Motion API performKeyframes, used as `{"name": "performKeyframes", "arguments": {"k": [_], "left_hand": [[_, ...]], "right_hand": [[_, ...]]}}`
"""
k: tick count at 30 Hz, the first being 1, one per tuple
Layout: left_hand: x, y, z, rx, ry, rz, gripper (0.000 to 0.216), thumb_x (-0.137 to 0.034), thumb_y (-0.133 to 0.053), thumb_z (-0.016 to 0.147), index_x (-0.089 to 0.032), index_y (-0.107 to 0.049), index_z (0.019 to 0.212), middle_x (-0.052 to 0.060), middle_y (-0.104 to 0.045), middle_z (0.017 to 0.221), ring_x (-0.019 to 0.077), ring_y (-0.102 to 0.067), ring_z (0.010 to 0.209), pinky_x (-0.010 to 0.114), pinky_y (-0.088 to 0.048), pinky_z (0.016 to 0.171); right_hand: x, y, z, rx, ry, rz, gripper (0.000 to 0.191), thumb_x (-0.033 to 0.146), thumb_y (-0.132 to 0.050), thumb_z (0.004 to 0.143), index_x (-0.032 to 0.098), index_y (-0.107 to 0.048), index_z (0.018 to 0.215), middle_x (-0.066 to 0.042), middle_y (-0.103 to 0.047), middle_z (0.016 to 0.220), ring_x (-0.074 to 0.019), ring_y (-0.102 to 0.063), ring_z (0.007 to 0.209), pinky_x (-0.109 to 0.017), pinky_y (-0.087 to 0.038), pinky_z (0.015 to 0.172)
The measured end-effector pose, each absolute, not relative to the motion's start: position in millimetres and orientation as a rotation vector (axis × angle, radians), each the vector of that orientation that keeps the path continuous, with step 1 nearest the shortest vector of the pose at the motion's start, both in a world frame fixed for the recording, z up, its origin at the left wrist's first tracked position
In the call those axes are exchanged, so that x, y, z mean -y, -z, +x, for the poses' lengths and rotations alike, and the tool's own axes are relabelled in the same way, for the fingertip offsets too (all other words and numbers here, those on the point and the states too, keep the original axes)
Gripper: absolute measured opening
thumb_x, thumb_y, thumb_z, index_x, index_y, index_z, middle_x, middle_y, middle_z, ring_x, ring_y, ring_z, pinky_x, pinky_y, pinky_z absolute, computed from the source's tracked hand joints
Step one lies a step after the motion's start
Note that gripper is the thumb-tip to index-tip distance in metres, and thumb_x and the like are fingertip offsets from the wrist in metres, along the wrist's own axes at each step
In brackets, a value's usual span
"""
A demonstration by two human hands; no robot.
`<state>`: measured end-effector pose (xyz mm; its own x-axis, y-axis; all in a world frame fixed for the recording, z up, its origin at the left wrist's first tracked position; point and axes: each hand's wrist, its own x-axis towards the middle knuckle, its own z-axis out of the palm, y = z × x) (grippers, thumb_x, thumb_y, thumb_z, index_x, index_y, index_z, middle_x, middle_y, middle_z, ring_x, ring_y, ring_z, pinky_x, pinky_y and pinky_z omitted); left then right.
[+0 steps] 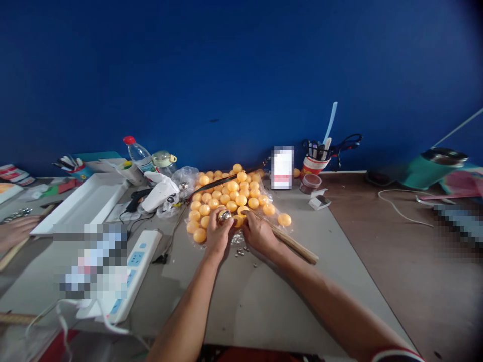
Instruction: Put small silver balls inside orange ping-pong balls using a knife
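My left hand (218,232) is closed around a small shiny metal ball (225,215) at the near edge of a heap of orange ping-pong balls (226,193) lying on clear plastic. My right hand (257,232) is closed on a cut orange ball half (241,212) right beside the metal ball. A wooden stick (292,242) lies under my right wrist, slanting to the right. Several small metal beads (245,251) are scattered on the grey mat just below both hands.
A white power strip (134,271) and a white tray (88,201) lie at the left, with a glue gun (160,195) and water bottle (139,155) behind. A cup of scissors (315,163) stands at the back right. Another person's hand (15,231) is at far left.
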<state>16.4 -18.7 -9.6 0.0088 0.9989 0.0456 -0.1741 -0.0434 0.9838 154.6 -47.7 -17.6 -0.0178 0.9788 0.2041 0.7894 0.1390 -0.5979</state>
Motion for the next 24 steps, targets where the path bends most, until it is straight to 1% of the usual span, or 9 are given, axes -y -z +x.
{"name": "performKeyframes", "arguments": {"k": [3,6,9,12,14,16,18,21,24], "left_hand": [[20,11,17,-1.033,-1.276,1.168,0.038,-0.030,-0.071,0.072,-0.022,-0.057,0.105,0.003,-0.064,0.098,0.0166,-0.061,0.087,0.030,-0.051,0.080],[18,14,15,-1.035,-1.243,1.238,0.036,-0.030,-0.070,0.073,-0.021,-0.058,0.105,0.003,-0.064,0.098,0.0171,-0.061,0.089,0.031,-0.051,0.082],[14,20,13,-1.057,-1.219,1.279,0.035,-0.033,-0.070,0.074,-0.021,-0.057,0.105,0.003,-0.064,0.096,0.0175,-0.061,0.086,0.031,-0.051,0.079],[10,24,12,-1.085,-1.202,1.311,0.037,-0.035,-0.071,0.073,-0.021,-0.058,0.105,0.004,-0.065,0.096,0.0185,-0.062,0.086,0.031,-0.052,0.078],[10,25,12,-1.091,-1.201,1.305,0.039,-0.035,-0.072,0.072,-0.021,-0.058,0.105,0.006,-0.065,0.101,0.0193,-0.063,0.089,0.032,-0.051,0.080],[11,24,13,-1.072,-1.192,1.273,0.040,-0.035,-0.072,0.072,-0.021,-0.057,0.107,0.006,-0.064,0.105,0.0196,-0.064,0.091,0.033,-0.051,0.082],[12,23,14,-1.032,-1.183,1.237,0.040,-0.035,-0.071,0.073,-0.022,-0.056,0.107,0.006,-0.064,0.106,0.0197,-0.065,0.091,0.034,-0.052,0.082],[13,22,14,-0.996,-1.178,1.225,0.040,-0.035,-0.071,0.073,-0.022,-0.055,0.107,0.006,-0.063,0.105,0.0196,-0.065,0.090,0.034,-0.052,0.081],[13,22,14,-1.022,-1.173,1.250,0.040,-0.036,-0.072,0.072,-0.022,-0.055,0.107,0.006,-0.064,0.102,0.0196,-0.065,0.090,0.034,-0.052,0.081]], "right_hand": [[45,23,153,1.721,-0.526,-1.483,0.031,0.012,-0.048,0.085,0.014,-0.052,0.115,-0.013,-0.069,0.099,-0.0213,-0.065,0.085,-0.031,-0.049,0.075],[43,22,153,1.702,-0.628,-1.371,0.030,0.007,-0.049,0.080,0.015,-0.059,0.107,-0.010,-0.069,0.098,-0.0206,-0.064,0.088,-0.032,-0.049,0.079],[40,14,160,1.657,-0.595,-1.405,0.026,0.008,-0.051,0.079,0.015,-0.065,0.099,-0.009,-0.070,0.096,-0.0198,-0.063,0.087,-0.032,-0.048,0.081],[37,2,173,1.652,-0.660,-1.496,0.022,0.011,-0.054,0.079,0.015,-0.068,0.096,-0.007,-0.070,0.091,-0.0180,-0.063,0.082,-0.029,-0.048,0.076],[38,-7,181,1.851,-0.858,-1.483,0.019,0.012,-0.057,0.079,0.017,-0.070,0.092,-0.004,-0.071,0.087,-0.0164,-0.063,0.077,-0.027,-0.047,0.072],[41,-15,186,2.105,-1.047,-1.408,0.020,0.011,-0.058,0.077,0.019,-0.071,0.091,-0.002,-0.072,0.086,-0.0155,-0.063,0.076,-0.025,-0.046,0.070],[44,-22,186,2.278,-1.133,-1.368,0.023,0.010,-0.059,0.075,0.019,-0.072,0.092,-0.001,-0.072,0.088,-0.0156,-0.064,0.078,-0.024,-0.045,0.070],[48,-27,181,2.418,-1.108,-1.399,0.025,0.010,-0.059,0.074,0.019,-0.072,0.094,-0.003,-0.073,0.093,-0.0168,-0.064,0.082,-0.024,-0.044,0.070],[51,-27,175,2.522,-0.987,-1.422,0.027,0.010,-0.057,0.074,0.019,-0.072,0.094,-0.005,-0.072,0.097,-0.0176,-0.063,0.083,-0.024,-0.042,0.069]]}}
